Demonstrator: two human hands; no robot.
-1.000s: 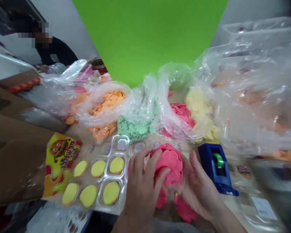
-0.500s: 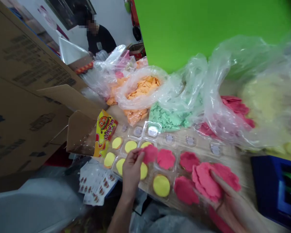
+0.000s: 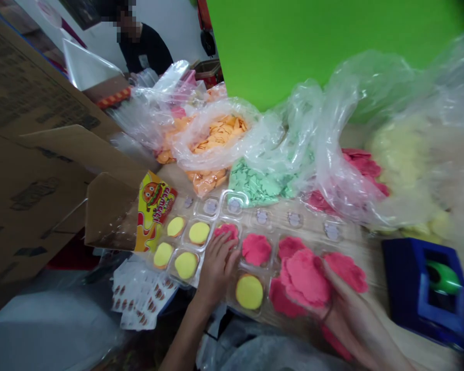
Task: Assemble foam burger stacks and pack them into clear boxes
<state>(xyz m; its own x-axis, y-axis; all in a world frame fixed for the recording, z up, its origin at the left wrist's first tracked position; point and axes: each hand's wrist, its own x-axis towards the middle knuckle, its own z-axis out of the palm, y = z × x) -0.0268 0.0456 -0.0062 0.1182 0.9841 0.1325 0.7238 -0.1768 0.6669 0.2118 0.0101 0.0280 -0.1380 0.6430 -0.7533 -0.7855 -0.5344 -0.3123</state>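
My left hand (image 3: 215, 265) rests over the clear plastic tray, fingers stretched forward onto a pink flower-shaped sheet (image 3: 227, 232) in one compartment. It grips nothing. A stack of pink flower-shaped sheets (image 3: 305, 278) is held in my right hand (image 3: 348, 314), above the tray's right side. Other compartments hold pink flower sheets, such as one (image 3: 257, 250) right of my left hand. Yellow discs (image 3: 249, 291) lie in several more; a yellow disc (image 3: 199, 233) sits left of my left fingers. My right hand and its stack partly cover the nearby compartments.
Behind the tray stand plastic bags of orange pieces (image 3: 220, 133), green pieces (image 3: 257, 181) and pink pieces (image 3: 365, 167). A blue tape dispenser (image 3: 406, 288) is at right. Cardboard boxes (image 3: 34, 175) and sticker sheets (image 3: 139, 296) are at left. A person (image 3: 147, 49) is in the background.
The pink sheet pinched in my left hand has gone down into a compartment, and those fingers have opened out over it. My right hand still holds its stack. The view has shifted slightly.
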